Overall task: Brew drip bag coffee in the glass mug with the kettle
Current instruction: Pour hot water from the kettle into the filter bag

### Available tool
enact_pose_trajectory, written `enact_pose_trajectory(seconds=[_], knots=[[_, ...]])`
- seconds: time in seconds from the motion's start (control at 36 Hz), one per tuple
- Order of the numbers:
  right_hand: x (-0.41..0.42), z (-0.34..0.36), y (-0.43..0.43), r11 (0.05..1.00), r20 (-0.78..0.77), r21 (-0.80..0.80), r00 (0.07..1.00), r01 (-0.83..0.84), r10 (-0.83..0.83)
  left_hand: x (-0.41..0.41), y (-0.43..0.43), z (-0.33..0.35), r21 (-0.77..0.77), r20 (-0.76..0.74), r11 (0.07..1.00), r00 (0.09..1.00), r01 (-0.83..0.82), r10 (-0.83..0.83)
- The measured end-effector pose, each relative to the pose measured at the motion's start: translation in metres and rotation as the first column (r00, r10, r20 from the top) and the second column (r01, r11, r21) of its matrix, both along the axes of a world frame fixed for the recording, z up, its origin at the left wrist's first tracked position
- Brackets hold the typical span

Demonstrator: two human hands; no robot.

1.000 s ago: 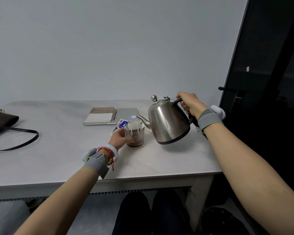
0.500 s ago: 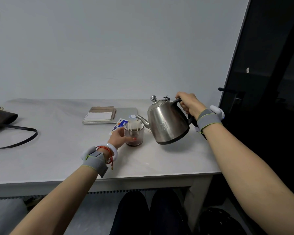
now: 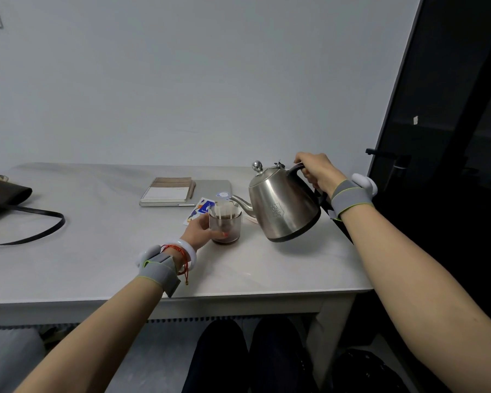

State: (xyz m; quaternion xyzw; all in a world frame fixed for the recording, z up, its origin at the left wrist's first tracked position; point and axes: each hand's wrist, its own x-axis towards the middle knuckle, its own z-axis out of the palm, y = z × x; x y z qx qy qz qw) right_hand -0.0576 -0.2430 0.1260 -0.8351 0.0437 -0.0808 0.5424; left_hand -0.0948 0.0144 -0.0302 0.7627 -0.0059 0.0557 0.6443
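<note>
A glass mug [image 3: 229, 228] stands on the white table [image 3: 102, 251] with a white drip bag [image 3: 223, 209] hung over its rim and dark coffee at the bottom. My left hand [image 3: 200, 232] wraps around the mug's left side. My right hand [image 3: 316, 173] grips the black handle of the steel kettle [image 3: 284, 205], which is lifted off the table and tilted left. The kettle's spout [image 3: 240, 201] reaches to the mug's far right rim, over the drip bag.
A torn blue-and-white sachet [image 3: 200, 209] lies just behind the mug. A spiral notebook [image 3: 167, 190] sits on a grey laptop [image 3: 214, 185] further back. A dark bag with a strap [image 3: 17, 211] lies at the left. The table's right edge borders a dark glass door [image 3: 437, 137].
The view has shifted slightly. Both hands, the mug and the tilted kettle keep nearly the same pose.
</note>
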Motion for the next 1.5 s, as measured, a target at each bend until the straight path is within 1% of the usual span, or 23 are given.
enact_pose_trajectory(seconds=[0.31,0.53,0.67,1.17,1.5], knots=[[-0.002,0.01,0.005,0.995,0.042,-0.096,0.999,-0.005,0.009,0.005,0.004,-0.003,0.016,-0.018,1.0,1.0,0.012,-0.012],[-0.004,0.012,0.008,0.992,0.046,-0.126,0.999,0.001,0.005,0.003,0.005,-0.001,-0.026,-0.034,1.0,0.999,0.006,-0.007],[-0.005,0.014,0.01,0.991,0.056,-0.132,0.998,0.008,0.0,0.003,0.003,0.0,-0.045,-0.019,0.999,1.0,0.005,-0.006],[-0.007,0.016,0.01,0.986,0.055,-0.164,0.998,0.01,-0.001,0.007,0.006,-0.007,-0.028,-0.063,1.0,0.998,0.008,-0.01],[-0.01,0.02,0.011,0.985,0.053,-0.17,0.999,0.015,-0.006,0.004,0.001,-0.003,-0.023,-0.03,1.0,0.999,0.014,-0.015]])
